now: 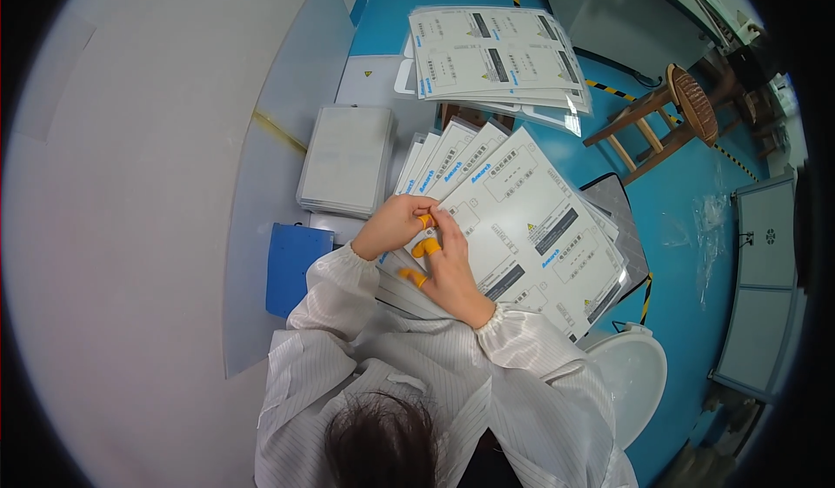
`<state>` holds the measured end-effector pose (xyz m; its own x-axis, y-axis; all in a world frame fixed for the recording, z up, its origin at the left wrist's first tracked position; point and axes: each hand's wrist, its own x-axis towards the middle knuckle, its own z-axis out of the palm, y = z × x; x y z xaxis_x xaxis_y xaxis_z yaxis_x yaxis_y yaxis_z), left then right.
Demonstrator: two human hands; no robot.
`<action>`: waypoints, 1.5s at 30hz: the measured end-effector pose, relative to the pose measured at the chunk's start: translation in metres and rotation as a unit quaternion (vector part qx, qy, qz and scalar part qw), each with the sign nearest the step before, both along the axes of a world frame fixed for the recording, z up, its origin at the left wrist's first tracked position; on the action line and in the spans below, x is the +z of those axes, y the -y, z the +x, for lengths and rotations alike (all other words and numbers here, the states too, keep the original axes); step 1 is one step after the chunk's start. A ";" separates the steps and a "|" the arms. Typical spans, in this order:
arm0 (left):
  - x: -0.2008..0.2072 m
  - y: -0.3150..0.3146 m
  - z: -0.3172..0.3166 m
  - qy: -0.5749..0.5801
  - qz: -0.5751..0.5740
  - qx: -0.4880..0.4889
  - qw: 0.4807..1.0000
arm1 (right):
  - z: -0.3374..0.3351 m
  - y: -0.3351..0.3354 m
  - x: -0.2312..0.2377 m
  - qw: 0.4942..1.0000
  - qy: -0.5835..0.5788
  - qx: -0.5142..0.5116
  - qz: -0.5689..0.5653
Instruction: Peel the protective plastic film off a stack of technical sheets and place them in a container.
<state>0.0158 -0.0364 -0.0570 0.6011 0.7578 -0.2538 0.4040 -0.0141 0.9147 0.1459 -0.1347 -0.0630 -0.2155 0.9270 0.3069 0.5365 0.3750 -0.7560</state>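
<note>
My left hand [398,224] is bent inward over the left edge of a fanned pile of white printed sheets [539,188]. Its fingers are drawn together, and an orange finger cot shows at their tips. My right hand [452,270] meets it there, the index finger touching the left fingers. Orange finger cots [426,247] cover other digits of the right hand, which are bent and apart. Whatever the left fingertips pinch is hidden. The sheets beneath carry dark label bars, blue lettering and small yellow triangles.
Beyond the pile, another stack of printed sheets [496,57] rests higher up. To the left stand a pale stack of plates [346,156], a blue box [294,266] and an upright panel [278,149]. A wooden stool [648,127], white chair [631,379] and grey cabinet [767,288] lie right.
</note>
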 end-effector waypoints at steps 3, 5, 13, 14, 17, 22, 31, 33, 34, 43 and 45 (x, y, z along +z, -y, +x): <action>-0.005 0.000 -0.002 0.000 -0.020 0.011 1.000 | 0.010 -0.006 -0.007 0.999 -0.013 -0.041 -0.031; -0.002 0.004 -0.001 -0.012 -0.027 0.020 0.999 | 0.015 -0.007 -0.015 0.997 0.011 -0.063 -0.032; 0.002 0.002 -0.002 -0.014 -0.003 0.003 1.000 | -0.002 0.000 -0.005 0.998 0.033 -0.037 -0.035; 0.001 0.004 -0.002 -0.028 -0.004 0.007 1.000 | 0.005 -0.003 -0.011 0.998 0.036 -0.058 -0.013; 0.004 0.009 -0.002 -0.035 -0.010 0.025 0.999 | 0.018 -0.008 -0.024 0.992 0.038 -0.119 0.012; 0.007 0.006 0.001 -0.002 0.001 0.013 1.000 | 0.001 0.003 -0.005 0.998 0.018 -0.053 -0.024; 0.000 0.007 -0.001 -0.019 -0.021 0.029 0.999 | 0.019 -0.004 -0.007 0.995 0.007 -0.098 -0.003; 0.000 0.007 -0.001 0.013 -0.013 0.031 0.999 | 0.010 0.003 -0.001 0.998 0.005 -0.064 -0.021; 0.000 0.007 0.000 0.012 -0.012 0.030 0.999 | 0.008 0.006 -0.002 0.999 0.024 -0.038 -0.027; -0.001 0.007 -0.002 -0.024 -0.032 0.038 0.998 | 0.020 0.003 -0.013 0.993 0.069 -0.091 -0.018; 0.007 0.006 -0.002 -0.041 -0.037 0.018 0.998 | 0.021 0.002 -0.010 0.995 0.040 -0.086 -0.021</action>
<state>0.0141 -0.0421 -0.0499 0.5486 0.7560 -0.3571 0.4769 0.0679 0.8763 0.1672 -0.1371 -0.0731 -0.0747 0.9642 0.2544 0.6496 0.2406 -0.7212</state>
